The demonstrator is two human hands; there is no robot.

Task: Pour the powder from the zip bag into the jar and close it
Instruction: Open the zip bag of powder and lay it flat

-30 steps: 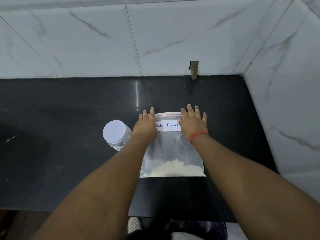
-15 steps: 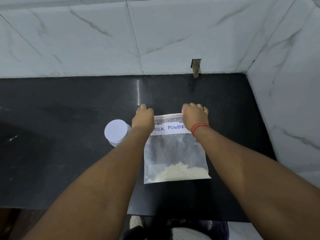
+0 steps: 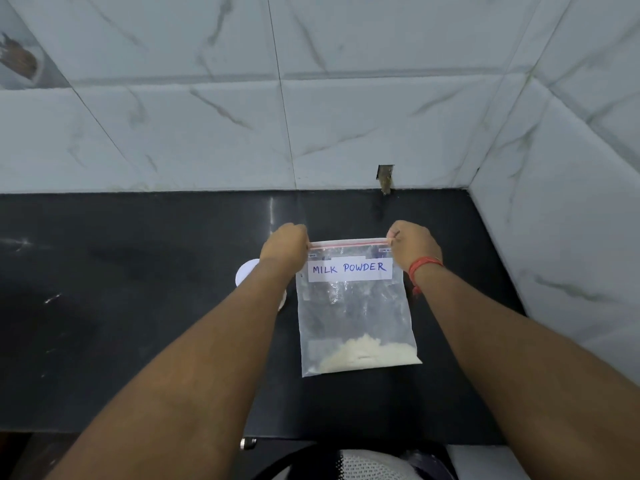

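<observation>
We see the zip bag (image 3: 353, 306) pinched at its 2 top corners: the left hand (image 3: 284, 244) has its fingers curled onto the left end of the red zip strip (image 3: 348, 242), the right hand (image 3: 414, 244) onto the right end. We judge this grip keeps the mouth taut and uppermost, ready for opening. Below the fingers the clear, crinkled film hangs down to the glossy black desk (image 3: 138, 271), with the pale, clumpy milk powder (image 3: 360, 355) heaped in the bottom. The jar (image 3: 246, 271), white-lidded and round, sits just left of the left wrist, largely hidden.
</observation>
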